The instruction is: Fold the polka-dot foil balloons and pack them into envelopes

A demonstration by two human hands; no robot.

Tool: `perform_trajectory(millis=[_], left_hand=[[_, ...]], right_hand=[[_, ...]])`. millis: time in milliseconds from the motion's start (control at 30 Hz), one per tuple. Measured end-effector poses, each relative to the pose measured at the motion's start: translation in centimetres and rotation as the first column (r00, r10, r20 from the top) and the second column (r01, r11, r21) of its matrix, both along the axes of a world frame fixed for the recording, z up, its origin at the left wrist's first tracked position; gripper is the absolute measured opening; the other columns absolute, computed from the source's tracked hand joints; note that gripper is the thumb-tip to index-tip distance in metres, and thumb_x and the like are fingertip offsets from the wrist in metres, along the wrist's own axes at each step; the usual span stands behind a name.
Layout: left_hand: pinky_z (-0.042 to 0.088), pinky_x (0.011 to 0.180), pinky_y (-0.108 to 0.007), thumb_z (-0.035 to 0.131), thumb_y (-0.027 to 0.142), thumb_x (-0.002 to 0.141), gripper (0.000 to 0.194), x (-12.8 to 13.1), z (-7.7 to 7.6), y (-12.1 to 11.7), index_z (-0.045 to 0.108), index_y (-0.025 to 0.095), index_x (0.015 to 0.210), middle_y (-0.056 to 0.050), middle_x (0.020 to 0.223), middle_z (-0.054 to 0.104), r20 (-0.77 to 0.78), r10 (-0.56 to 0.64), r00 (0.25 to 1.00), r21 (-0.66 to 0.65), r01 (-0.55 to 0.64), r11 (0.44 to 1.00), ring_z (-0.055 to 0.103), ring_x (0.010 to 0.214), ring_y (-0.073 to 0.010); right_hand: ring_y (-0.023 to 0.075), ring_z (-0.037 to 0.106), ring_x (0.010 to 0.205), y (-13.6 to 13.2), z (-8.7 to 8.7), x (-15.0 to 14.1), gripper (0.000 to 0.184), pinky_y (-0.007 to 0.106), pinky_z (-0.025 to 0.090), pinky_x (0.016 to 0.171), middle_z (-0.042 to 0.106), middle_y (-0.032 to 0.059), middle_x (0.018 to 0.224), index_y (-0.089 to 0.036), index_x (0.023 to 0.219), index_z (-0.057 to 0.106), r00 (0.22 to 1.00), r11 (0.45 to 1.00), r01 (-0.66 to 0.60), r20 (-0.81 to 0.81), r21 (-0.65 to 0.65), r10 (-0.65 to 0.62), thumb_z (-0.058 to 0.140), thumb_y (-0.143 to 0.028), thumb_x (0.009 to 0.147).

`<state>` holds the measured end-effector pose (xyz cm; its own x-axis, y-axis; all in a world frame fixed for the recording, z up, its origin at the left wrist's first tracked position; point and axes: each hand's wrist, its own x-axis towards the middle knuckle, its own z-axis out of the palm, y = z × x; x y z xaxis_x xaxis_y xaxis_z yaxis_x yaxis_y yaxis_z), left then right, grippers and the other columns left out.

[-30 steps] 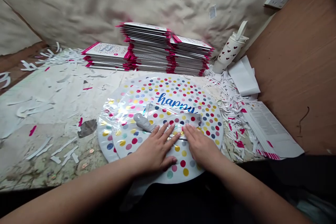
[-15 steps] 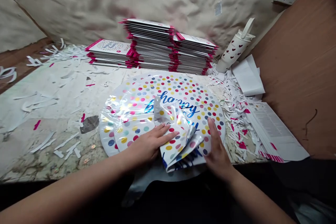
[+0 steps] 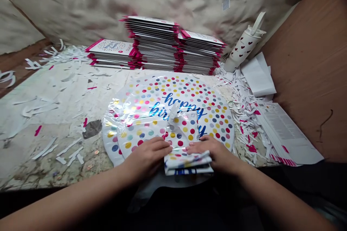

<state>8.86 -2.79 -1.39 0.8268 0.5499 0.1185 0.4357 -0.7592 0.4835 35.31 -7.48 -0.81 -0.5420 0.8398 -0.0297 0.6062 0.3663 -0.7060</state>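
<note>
A white foil balloon with coloured dots (image 3: 180, 140), folded into a narrow packet, lies in front of me. Its clear tail reaches away from me over flat round balloons (image 3: 214, 115) with blue "happy birthday" lettering. My left hand (image 3: 148, 155) lies along the packet's left edge, fingers stretched and fingertips touching it. From the right side, my right hand (image 3: 214, 153) has its fingers over the top of the packet. A folded flap covers part of that hand, and its thumb is hidden.
Stacks of pink-edged packets (image 3: 154, 43) stand against the back wall. Right of them is a white tumbler with hearts (image 3: 244, 48). Paper shreds (image 3: 244, 101) and a pile of printed cards (image 3: 287, 133) lie along the right. More paper strips (image 3: 40, 106) are scattered on the left.
The loosely bent foil balloon now forms a flatter, squarer packet. My right hand has come left onto it, and my left hand has drawn back to its left edge.
</note>
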Motion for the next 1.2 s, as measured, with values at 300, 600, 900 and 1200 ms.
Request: perform_trajectory(millis=[300,600,900,1200], left_hand=[[0.041,0.038,-0.023,0.046,0.040,0.079,0.026,3.9,2.9,5.4,0.046,0.020,0.062,-0.001,0.051,0.062,-0.378,0.424,0.823,-0.657,-0.561,0.504,0.055,0.041,-0.0156],[0.050,0.056,-0.023,0.057,0.038,0.076,0.020,2.4,4.0,5.4,0.056,0.018,0.080,-0.006,0.082,0.069,-0.286,0.529,0.799,-0.813,-0.495,0.307,0.066,0.072,-0.0180],[0.039,0.039,-0.018,0.077,0.039,0.056,0.032,3.7,3.1,6.3,0.055,0.016,0.062,0.003,0.050,0.054,-0.376,0.482,0.791,-0.896,-0.444,0.029,0.049,0.042,-0.0092],[0.053,0.062,-0.026,0.067,0.024,0.065,0.027,4.3,6.1,6.0,0.050,0.021,0.086,0.007,0.060,0.062,-0.258,0.661,0.704,-0.931,-0.365,0.026,0.061,0.060,-0.0139]], right_hand=[[0.0157,0.060,0.050,4.4,0.7,-1.3,0.028,0.028,0.050,0.048,0.063,0.0016,0.064,-0.016,0.102,0.055,0.738,0.722,0.658,-0.010,-0.214,-0.675,0.042,-0.036,0.088],[0.0283,0.011,0.137,4.6,-1.5,-6.0,0.061,0.047,0.013,0.111,0.015,0.0135,0.149,-0.006,0.141,0.025,0.857,0.934,0.330,0.372,0.139,-0.358,0.033,-0.041,0.091],[0.0250,0.006,0.138,4.5,-1.8,-5.6,0.067,0.042,0.005,0.112,0.010,0.0136,0.150,-0.007,0.142,0.019,0.882,0.921,0.370,0.263,0.126,-0.390,0.031,-0.047,0.091],[0.0358,0.008,0.136,3.4,2.0,13.5,0.081,0.052,0.020,0.104,0.009,0.0219,0.149,-0.006,0.143,0.014,0.089,0.287,0.887,0.477,0.361,-0.875,0.044,-0.052,0.083]])
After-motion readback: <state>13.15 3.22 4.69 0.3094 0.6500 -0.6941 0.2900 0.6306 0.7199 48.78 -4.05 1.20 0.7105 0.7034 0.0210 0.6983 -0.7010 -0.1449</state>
